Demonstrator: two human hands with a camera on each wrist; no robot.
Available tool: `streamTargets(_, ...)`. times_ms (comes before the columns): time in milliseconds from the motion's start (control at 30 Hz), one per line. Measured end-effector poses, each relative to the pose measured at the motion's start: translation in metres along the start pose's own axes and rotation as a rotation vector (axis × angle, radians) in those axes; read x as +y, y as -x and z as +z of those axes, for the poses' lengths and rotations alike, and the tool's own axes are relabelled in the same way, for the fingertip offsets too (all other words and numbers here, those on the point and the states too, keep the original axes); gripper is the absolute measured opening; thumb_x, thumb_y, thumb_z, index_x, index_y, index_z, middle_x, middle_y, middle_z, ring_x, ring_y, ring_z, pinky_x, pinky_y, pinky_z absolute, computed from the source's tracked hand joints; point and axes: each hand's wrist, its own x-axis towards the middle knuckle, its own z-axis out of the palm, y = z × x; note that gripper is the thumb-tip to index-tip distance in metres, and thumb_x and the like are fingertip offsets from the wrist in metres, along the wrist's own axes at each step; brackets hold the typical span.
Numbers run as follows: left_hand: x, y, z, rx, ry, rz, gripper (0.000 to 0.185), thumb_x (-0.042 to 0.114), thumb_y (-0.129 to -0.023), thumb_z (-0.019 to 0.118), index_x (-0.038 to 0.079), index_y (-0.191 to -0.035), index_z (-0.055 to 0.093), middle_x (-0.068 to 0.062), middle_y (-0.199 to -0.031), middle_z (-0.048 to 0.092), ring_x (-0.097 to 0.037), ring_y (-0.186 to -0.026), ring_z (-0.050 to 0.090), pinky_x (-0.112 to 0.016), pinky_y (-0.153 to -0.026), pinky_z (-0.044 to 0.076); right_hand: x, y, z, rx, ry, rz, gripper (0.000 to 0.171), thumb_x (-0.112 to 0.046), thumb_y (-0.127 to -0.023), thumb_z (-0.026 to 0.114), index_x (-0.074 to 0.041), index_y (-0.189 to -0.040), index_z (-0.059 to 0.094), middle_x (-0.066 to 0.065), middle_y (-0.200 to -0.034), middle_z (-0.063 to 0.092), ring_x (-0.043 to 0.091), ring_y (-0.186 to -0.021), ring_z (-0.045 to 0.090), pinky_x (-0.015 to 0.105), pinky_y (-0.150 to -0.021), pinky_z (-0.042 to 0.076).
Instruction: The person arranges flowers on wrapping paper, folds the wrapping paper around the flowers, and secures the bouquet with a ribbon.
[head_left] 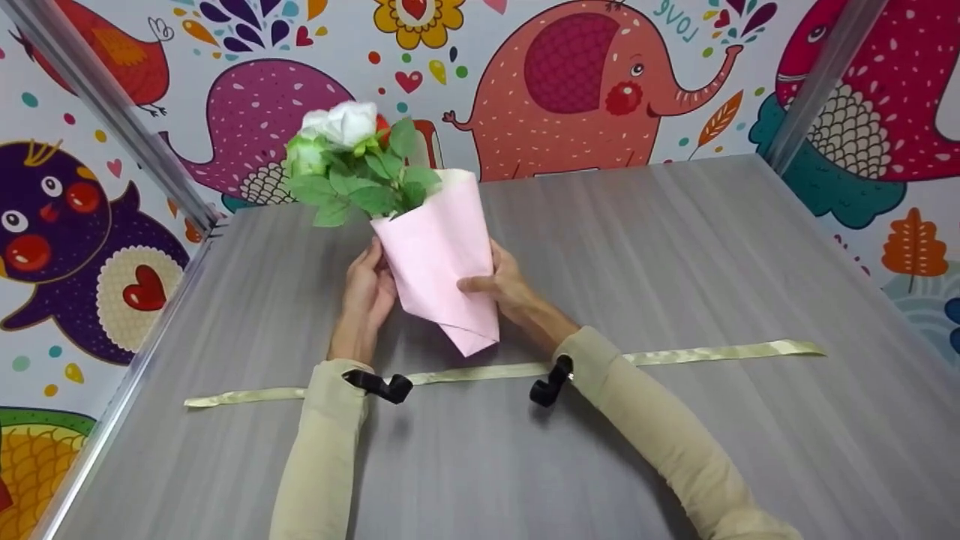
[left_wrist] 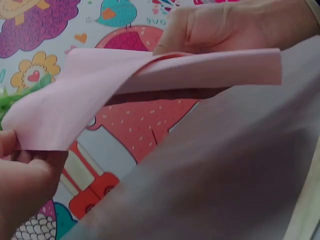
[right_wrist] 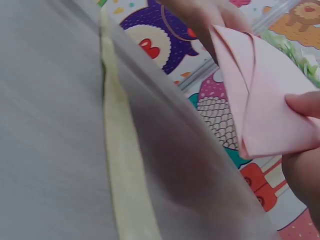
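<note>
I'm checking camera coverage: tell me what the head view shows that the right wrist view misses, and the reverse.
Head only: the flowers whole, both sleeves, and the left hand and right hand gripping the pink paper cone. Right wrist only: a close look at the cone's folded lower tip. Both: the cone, the pale ribbon lying flat on the grey table.

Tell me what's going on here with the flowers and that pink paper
A person is holding a bunch of flowers wrapped in a cone of pink paper above a grey table. The left hand grips the cone on one side, and the right hand grips the other with its thumb pressed across the front fold. The paper's point hangs lifted off the table. A pale green ribbon lies flat and stretched out on the table beneath the wrists, not tied round anything.
</note>
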Motion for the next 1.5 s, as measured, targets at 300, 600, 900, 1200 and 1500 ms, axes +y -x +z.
streamTargets(300, -0.013, 0.004, 0.039, 0.027, -0.020, 0.092, 0.022, 0.013, -0.105, 0.046, 0.006, -0.096, 0.065, -0.002, -0.086, 0.070, -0.009, -0.076, 0.068, -0.020, -0.069, 0.055, -0.019, 0.014, -0.015, -0.032, -0.128, -0.025, 0.061, 0.019, -0.074, 0.062, -0.003, -0.129, 0.046, 0.003, -0.101, 0.068, 0.017, -0.091, 0.069, 0.033, -0.076, 0.060)
streamTargets(600, -0.022, 0.012, 0.067, 0.067, -0.264, 0.180, 0.029, 0.022, -0.103, 0.055, 0.000, -0.119, 0.062, -0.001, -0.096, 0.067, -0.011, -0.084, 0.063, -0.020, -0.072, 0.053, -0.038, 0.026, -0.020, 0.014, -0.189, -0.073, 0.050, 0.021, -0.076, 0.056, -0.008, -0.116, 0.050, 0.003, -0.100, 0.067, 0.017, -0.091, 0.068, 0.032, -0.077, 0.059)
streamTargets(900, -0.026, 0.022, 0.078, -0.217, -0.188, 0.214, 0.053, -0.008, -0.095, 0.055, -0.008, -0.145, 0.038, -0.011, -0.120, 0.063, -0.017, -0.100, 0.065, -0.025, -0.086, 0.057, -0.052, 0.035, -0.029, 0.060, -0.170, -0.113, 0.047, 0.020, -0.074, 0.058, -0.008, -0.112, 0.056, 0.003, -0.099, 0.066, 0.017, -0.092, 0.066, 0.031, -0.079, 0.056)
streamTargets(1200, -0.040, 0.028, 0.074, -0.497, -0.140, 0.147, 0.067, 0.028, -0.084, 0.079, 0.000, -0.136, 0.048, -0.004, -0.117, 0.069, -0.018, -0.107, 0.067, -0.029, -0.092, 0.057, -0.063, 0.048, -0.048, -0.157, -0.170, -0.039, 0.049, 0.016, -0.077, 0.053, -0.012, -0.117, 0.056, 0.002, -0.109, 0.066, 0.018, -0.101, 0.065, 0.034, -0.089, 0.053)
streamTargets(1500, -0.054, 0.034, 0.093, -0.237, -0.694, 0.311, 0.034, 0.020, -0.100, 0.062, 0.001, -0.127, 0.065, -0.015, -0.122, 0.068, -0.022, -0.103, 0.065, -0.034, -0.094, 0.057, -0.065, 0.053, -0.067, -0.132, -0.168, -0.068, 0.050, 0.017, -0.077, 0.051, -0.013, -0.116, 0.057, 0.002, -0.110, 0.066, 0.018, -0.103, 0.064, 0.034, -0.091, 0.052)
